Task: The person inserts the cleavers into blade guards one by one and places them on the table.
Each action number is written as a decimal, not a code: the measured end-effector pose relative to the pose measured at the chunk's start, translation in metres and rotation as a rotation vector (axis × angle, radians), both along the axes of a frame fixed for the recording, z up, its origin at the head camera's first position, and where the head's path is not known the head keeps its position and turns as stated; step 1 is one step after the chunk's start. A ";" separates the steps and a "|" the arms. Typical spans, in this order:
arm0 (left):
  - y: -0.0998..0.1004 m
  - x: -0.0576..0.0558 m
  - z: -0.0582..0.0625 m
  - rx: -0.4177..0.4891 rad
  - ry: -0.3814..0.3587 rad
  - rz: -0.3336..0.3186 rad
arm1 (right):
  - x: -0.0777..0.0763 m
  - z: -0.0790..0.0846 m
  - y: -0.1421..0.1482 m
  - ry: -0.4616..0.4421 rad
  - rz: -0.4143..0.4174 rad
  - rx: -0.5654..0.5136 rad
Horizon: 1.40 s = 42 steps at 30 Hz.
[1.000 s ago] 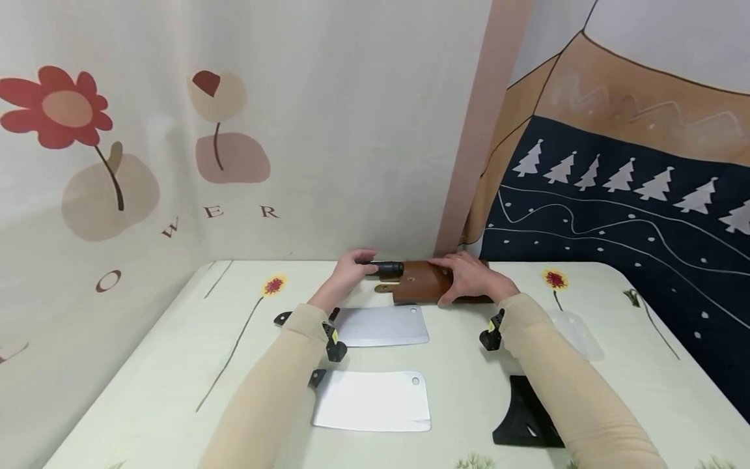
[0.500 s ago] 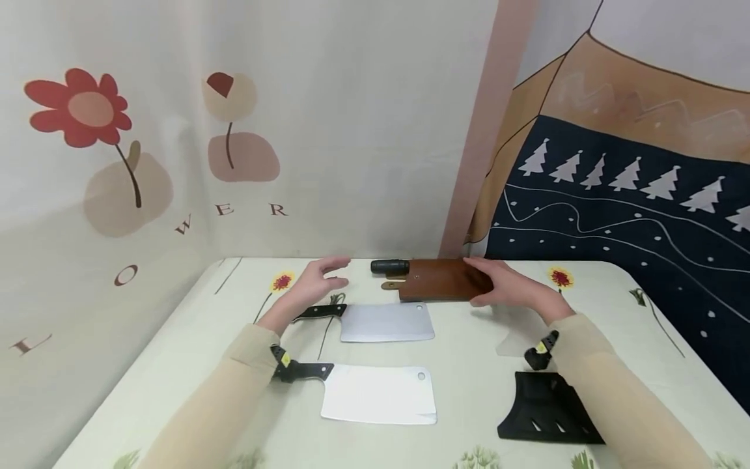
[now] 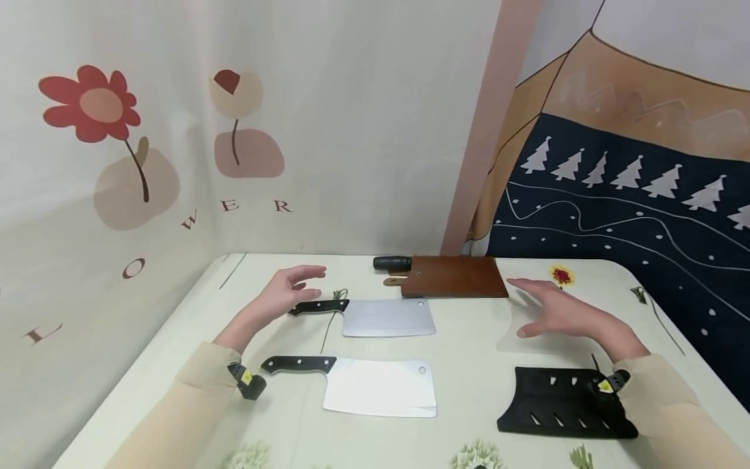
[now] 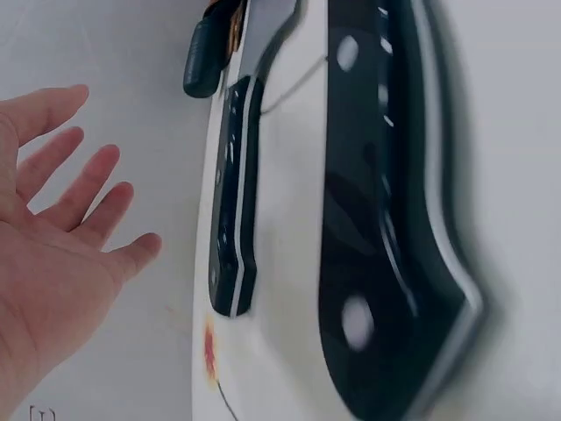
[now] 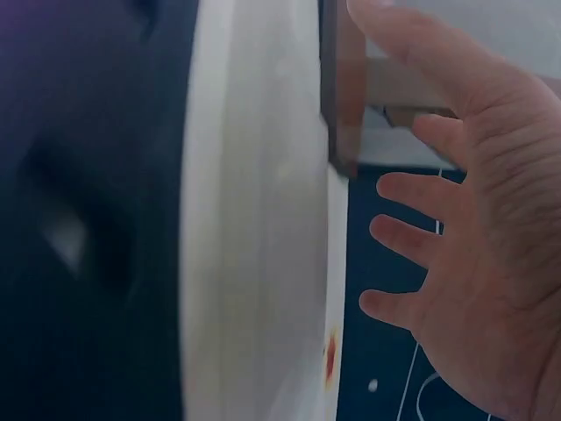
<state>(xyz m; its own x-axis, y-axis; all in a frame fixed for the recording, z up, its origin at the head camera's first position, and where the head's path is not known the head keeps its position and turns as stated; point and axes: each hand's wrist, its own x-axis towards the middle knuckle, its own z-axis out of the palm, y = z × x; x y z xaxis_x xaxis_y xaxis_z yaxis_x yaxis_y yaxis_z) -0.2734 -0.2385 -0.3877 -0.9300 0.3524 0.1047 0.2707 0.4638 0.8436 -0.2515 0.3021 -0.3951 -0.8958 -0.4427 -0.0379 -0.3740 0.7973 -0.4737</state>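
At the back of the table lies a brown leather sheath (image 3: 457, 277), a black handle (image 3: 392, 263) sticking out of its left end. In front of it are a cleaver (image 3: 389, 318) and a nearer, brighter cleaver (image 3: 381, 388), blades to the right. My left hand (image 3: 280, 294), fingers loosely bent and holding nothing, is beside the middle cleaver's handle. My right hand (image 3: 556, 314) is just right of the sheath, fingers spread, with nothing in it. A clear plastic piece (image 3: 507, 335) is partly hidden behind that hand.
A black slotted blade guard (image 3: 551, 404) lies at the front right, partly overlapped by the right wrist camera and sleeve. A printed fabric wall (image 3: 351, 130) stands right behind the table's back edge. Flowers are printed on the pale tablecloth (image 3: 469, 365).
Both hands have drawn away from the sheathed cleaver, the left hand leftward and the right hand rightward. The sheath and its strap now show fully, as do both cleaver handles.
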 end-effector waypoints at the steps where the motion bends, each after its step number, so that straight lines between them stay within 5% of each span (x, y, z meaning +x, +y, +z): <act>1: -0.002 0.001 0.000 -0.007 0.001 -0.003 | 0.002 0.000 0.004 0.006 0.007 -0.001; 16: -0.030 -0.008 -0.024 -0.080 -0.067 0.058 | 0.011 -0.017 0.046 -0.055 -0.019 0.002; 23: -0.035 -0.011 -0.029 -0.072 -0.085 0.035 | 0.012 -0.021 0.047 -0.024 0.022 0.018; 30: -0.036 -0.013 -0.033 -0.076 -0.142 -0.068 | 0.012 -0.023 0.049 0.004 0.048 0.007; 42: -0.035 -0.015 -0.040 -0.093 -0.137 -0.039 | 0.013 -0.028 0.055 -0.006 0.078 -0.024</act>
<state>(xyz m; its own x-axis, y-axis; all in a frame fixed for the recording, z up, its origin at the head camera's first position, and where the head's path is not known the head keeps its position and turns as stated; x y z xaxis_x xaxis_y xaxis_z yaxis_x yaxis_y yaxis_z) -0.2889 -0.2734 -0.4281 -0.9185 0.3912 -0.0574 0.1753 0.5332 0.8276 -0.2387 0.3573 -0.4231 -0.8585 -0.5118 -0.0320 -0.4313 0.7544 -0.4949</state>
